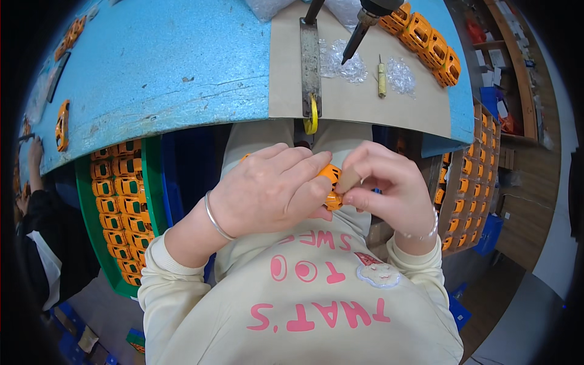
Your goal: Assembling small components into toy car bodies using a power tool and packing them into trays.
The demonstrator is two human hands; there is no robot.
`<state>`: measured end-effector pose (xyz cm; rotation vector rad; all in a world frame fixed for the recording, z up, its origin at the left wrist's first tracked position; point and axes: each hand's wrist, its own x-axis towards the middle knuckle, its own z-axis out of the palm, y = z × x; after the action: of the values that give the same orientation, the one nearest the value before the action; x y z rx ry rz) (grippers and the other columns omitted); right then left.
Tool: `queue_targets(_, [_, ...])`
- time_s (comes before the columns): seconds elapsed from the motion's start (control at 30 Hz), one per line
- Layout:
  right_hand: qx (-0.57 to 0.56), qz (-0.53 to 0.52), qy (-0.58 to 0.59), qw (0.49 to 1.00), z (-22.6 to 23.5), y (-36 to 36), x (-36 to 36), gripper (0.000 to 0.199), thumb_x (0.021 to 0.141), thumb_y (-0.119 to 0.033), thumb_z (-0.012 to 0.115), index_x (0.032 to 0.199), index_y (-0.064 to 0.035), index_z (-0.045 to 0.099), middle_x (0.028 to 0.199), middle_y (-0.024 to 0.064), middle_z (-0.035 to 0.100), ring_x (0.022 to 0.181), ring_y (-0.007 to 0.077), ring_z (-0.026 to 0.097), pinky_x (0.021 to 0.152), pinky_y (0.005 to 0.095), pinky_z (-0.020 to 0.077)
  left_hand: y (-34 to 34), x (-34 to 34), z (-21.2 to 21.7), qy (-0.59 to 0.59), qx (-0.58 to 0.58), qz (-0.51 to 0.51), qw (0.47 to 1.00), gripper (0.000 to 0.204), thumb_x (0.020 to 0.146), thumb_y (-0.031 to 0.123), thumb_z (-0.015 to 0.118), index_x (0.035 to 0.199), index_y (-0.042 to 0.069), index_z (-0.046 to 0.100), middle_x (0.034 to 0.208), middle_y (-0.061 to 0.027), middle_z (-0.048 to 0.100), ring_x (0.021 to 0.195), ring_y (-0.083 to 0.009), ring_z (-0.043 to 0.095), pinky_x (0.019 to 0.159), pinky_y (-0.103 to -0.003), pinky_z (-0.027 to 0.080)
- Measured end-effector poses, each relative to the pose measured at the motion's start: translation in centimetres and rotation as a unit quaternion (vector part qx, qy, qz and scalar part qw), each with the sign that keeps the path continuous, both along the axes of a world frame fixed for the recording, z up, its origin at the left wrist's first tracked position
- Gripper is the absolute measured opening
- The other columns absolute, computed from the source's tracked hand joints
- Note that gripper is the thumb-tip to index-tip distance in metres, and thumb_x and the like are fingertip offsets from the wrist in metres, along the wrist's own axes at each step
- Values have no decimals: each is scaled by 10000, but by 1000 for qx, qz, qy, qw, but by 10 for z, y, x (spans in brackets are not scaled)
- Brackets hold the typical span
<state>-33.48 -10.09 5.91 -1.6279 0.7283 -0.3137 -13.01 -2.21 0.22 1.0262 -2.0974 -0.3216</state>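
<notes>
Over the lap, the left hand [271,191] is closed around a small orange toy car body [331,185], mostly hidden by its fingers. The right hand [386,185] pinches a short beige stick [348,179] against that car. Left of the car, a green crate [91,225] holds rows of similar orange bodies. Beyond the car lies the table [164,67], carrying a soldering iron [359,30] and more orange cars [426,39].

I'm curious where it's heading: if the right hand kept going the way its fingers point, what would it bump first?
Probably the small orange plastic toy car shell held in the left hand; the right hand already touches it.
</notes>
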Motion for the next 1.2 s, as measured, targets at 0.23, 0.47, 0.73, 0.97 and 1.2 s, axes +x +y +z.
queue_targets(0.23, [90, 25, 9, 996, -4, -7, -2, 97, 762, 79, 687, 844, 42, 650, 913, 59, 547, 732, 73, 555, 565, 176, 508, 1, 1, -4, 15, 56, -23, 998, 481, 748, 353, 753, 991, 71, 448, 1137, -179, 642, 836, -307, 651, 728, -368, 538])
queue_targets(0.47, [52, 71, 39, 995, -5, -7, -4, 85, 787, 83, 657, 846, 34, 620, 918, 56, 532, 736, 76, 563, 581, 178, 527, 3, -2, -4, 8, 60, -28, 998, 481, 754, 338, 759, 1001, 72, 444, 1111, -169, 650, 834, -303, 653, 728, -374, 540])
queue_targets(0.73, [-4, 81, 18, 997, -7, -4, -8, 82, 799, 85, 638, 850, 30, 607, 913, 49, 527, 754, 85, 566, 587, 200, 533, 3, -4, 2, -1, 90, -38, 995, 460, 756, 312, 767, 996, 72, 456, 1090, -158, 651, 814, -296, 643, 717, -377, 535])
queue_targets(0.97, [-11, 148, 37, 988, -11, -16, -5, 125, 795, 75, 652, 860, -5, 581, 905, 31, 518, 782, 89, 551, 603, 214, 499, 4, -3, 8, -29, 113, -57, 992, 406, 729, 286, 762, 955, 72, 502, 954, -102, 617, 772, -254, 618, 653, -356, 510])
queue_targets(1.2, [381, -58, -146, 911, -59, 3, -2, 157, 837, 13, 633, 944, -53, 539, 920, 4, 540, 747, 97, 522, 660, 216, 458, 5, -5, -2, -160, 34, -28, 986, 353, 758, 260, 742, 984, 96, 526, 1088, -141, 642, 816, -276, 631, 688, -360, 519])
